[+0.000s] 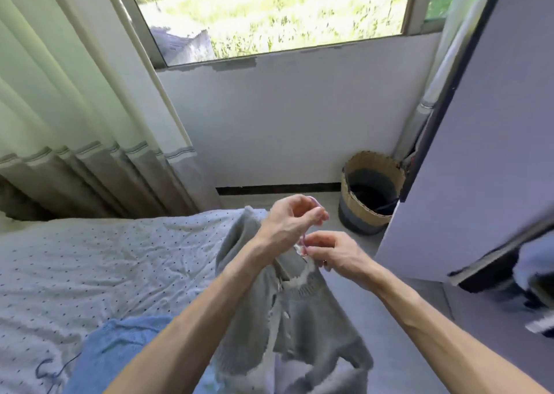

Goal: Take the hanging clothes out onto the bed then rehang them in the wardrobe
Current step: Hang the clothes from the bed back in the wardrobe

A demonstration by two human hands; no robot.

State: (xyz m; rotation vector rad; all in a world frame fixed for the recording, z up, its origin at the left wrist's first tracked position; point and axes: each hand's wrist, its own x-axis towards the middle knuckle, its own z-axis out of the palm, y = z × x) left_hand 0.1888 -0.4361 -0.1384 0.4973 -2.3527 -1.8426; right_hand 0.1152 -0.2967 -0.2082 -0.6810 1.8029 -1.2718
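1. The grey cardigan point(299, 318) hangs in the air just off the right edge of the bed point(105, 258), its upper sleeve draped against the bed's corner
2. The left hand point(287, 219) is above that corner, fingers curled round the top of a pink hanger point(303, 240)
3. The right hand point(332, 252), close beneath and to the right, pinches the cardigan's neckline by the white label; the two hands nearly touch
4. A blue garment point(120, 348) lies on the bed's near end
5. Beyond the bed's far corner a woven basket point(370, 165) stands against the wall
6. The wardrobe door point(479, 153) stands open, right of the bed
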